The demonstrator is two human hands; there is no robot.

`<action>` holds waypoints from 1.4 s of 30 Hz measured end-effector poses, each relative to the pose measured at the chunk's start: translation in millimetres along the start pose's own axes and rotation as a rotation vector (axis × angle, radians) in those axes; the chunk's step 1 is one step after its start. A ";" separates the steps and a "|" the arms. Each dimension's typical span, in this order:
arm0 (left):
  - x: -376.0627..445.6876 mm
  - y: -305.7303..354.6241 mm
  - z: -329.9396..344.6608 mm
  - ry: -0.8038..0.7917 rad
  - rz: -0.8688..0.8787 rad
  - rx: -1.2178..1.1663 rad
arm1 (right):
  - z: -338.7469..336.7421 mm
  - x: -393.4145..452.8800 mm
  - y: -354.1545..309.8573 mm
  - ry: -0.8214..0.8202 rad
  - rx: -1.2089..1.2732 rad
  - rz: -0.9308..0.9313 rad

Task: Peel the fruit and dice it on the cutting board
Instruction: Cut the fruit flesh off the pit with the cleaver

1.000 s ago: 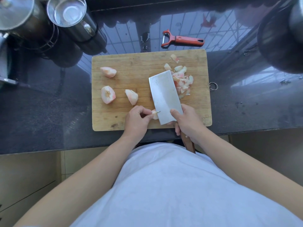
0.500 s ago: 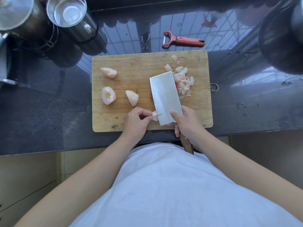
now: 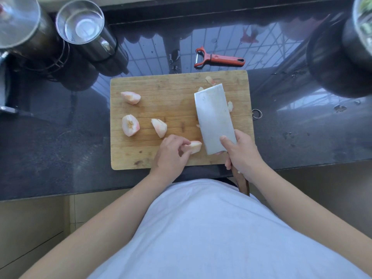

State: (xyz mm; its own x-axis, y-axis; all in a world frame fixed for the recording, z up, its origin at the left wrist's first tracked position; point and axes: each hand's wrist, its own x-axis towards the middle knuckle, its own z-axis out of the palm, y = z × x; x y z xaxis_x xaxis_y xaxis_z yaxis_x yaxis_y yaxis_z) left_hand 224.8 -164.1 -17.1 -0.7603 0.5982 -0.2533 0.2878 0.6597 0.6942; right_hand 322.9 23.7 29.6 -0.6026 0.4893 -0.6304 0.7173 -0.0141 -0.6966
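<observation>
A wooden cutting board [image 3: 161,85] lies on the dark counter. Three peeled pale pink fruit wedges rest on its left half: one at the back [image 3: 130,97], one with a seed core [image 3: 130,125], one nearer the middle [image 3: 159,127]. My left hand [image 3: 171,154] pinches a fourth fruit piece [image 3: 194,147] at the board's near edge. My right hand [image 3: 242,154] grips the cleaver [image 3: 214,117] by its wooden handle, index finger along the blade. The broad blade lies tilted to the right, covering most of the diced pieces [image 3: 229,106].
A red peeler [image 3: 219,59] lies on the counter behind the board. Two steel cups [image 3: 84,27] stand at the back left, and a dark pot [image 3: 338,63] at the back right. The counter's front edge runs just below the board.
The cleaver blade has shifted right and away, over the diced pile. More of the piece in my left hand shows beside the blade.
</observation>
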 end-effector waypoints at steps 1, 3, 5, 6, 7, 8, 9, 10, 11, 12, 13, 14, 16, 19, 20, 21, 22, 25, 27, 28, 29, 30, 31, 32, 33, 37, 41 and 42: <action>2.8 1.0 0.8 -0.011 0.037 0.066 | -4.0 -1.3 -0.3 0.012 0.001 0.005; 8.9 4.4 0.5 -0.029 0.075 0.141 | -10.0 -4.5 -1.2 0.020 0.003 0.006; 12.6 9.6 -1.0 -0.038 0.084 0.161 | -13.1 -7.8 -2.4 0.015 0.014 0.002; 13.0 11.9 -1.2 -0.040 0.082 0.177 | -13.7 -9.0 -2.8 0.011 0.021 0.001; 12.6 13.5 -0.9 -0.035 0.085 0.203 | -14.1 -10.3 -3.6 0.008 0.024 0.001; 11.5 13.8 -0.5 -0.025 0.096 0.234 | -14.1 -11.3 -4.3 0.006 0.024 0.002; 9.9 13.1 -0.4 -0.012 0.117 0.261 | -14.2 -12.2 -5.1 0.004 0.020 0.003; 8.2 11.5 -0.4 -0.002 0.141 0.282 | -14.1 -12.6 -5.6 0.004 0.016 0.003; 6.5 9.6 -0.6 0.004 0.169 0.299 | -14.4 -13.1 -6.1 0.004 0.010 0.004; 5.7 6.8 -0.7 0.012 0.200 0.315 | -14.9 -13.3 -6.5 0.004 0.007 0.005; 5.4 4.4 -1.2 0.017 0.230 0.326 | -15.7 -13.5 -7.0 0.005 0.005 0.006; 5.2 2.4 -1.9 0.020 0.256 0.332 | -16.2 -13.1 -7.4 0.008 0.005 0.007; 4.7 0.1 -3.3 0.029 0.315 0.349 | -17.5 -11.9 -7.5 0.021 0.000 0.006; 2.8 -3.4 -4.9 0.038 0.395 0.369 | -18.5 -10.1 -5.1 0.046 -0.013 0.011; 1.4 -5.0 -4.7 0.033 0.415 0.371 | -18.8 -9.6 -4.0 0.049 -0.009 0.011; 1.0 -6.4 -4.3 0.034 0.426 0.376 | -19.5 -9.4 -3.2 0.051 -0.006 0.013; 1.8 -8.4 -3.5 0.036 0.430 0.388 | -20.3 -9.3 -2.3 0.054 -0.005 0.015; 7.5 -14.8 -2.4 0.040 0.440 0.411 | -24.0 -10.3 -1.4 0.071 -0.003 0.023; 11.1 -16.1 -2.9 0.036 0.456 0.424 | -26.3 -10.2 -0.7 0.077 0.002 0.028; 12.7 -14.6 -4.0 0.018 0.460 0.413 | -27.3 -10.3 -0.6 0.077 0.008 0.029; 14.7 -13.3 -4.8 -0.007 0.437 0.390 | -28.4 -10.6 -0.2 0.076 0.013 0.030; 16.7 -9.7 -6.0 -0.032 0.367 0.359 | -29.1 -10.5 0.7 0.074 0.020 0.030; 18.7 -3.4 -8.9 -0.060 0.277 0.336 | -30.2 -10.6 1.4 0.076 0.027 0.031; 20.8 2.2 -11.3 -0.077 0.171 0.288 | -31.3 -10.1 2.8 0.081 0.029 0.034; 23.1 7.9 -13.3 -0.076 0.073 0.202 | -32.7 -10.5 3.1 0.085 0.030 0.037; 44.3 40.4 -28.9 -0.018 -0.035 -0.050 | -39.4 -12.3 6.8 0.112 0.062 0.041; 84.7 85.1 -37.6 -0.105 0.096 0.132 | -49.7 -15.2 12.5 0.154 0.091 0.069; 94.9 93.9 -35.7 -0.133 0.115 0.213 | -53.0 -16.0 14.6 0.166 0.096 0.074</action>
State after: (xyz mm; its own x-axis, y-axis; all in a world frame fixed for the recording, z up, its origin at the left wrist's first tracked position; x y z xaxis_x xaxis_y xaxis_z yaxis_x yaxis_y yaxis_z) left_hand 158.9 -61.7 48.1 -0.6366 0.7197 -0.2771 0.4945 0.6566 0.5695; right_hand 361.6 61.8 47.6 -0.4778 0.6208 -0.6215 0.7161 -0.1346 -0.6849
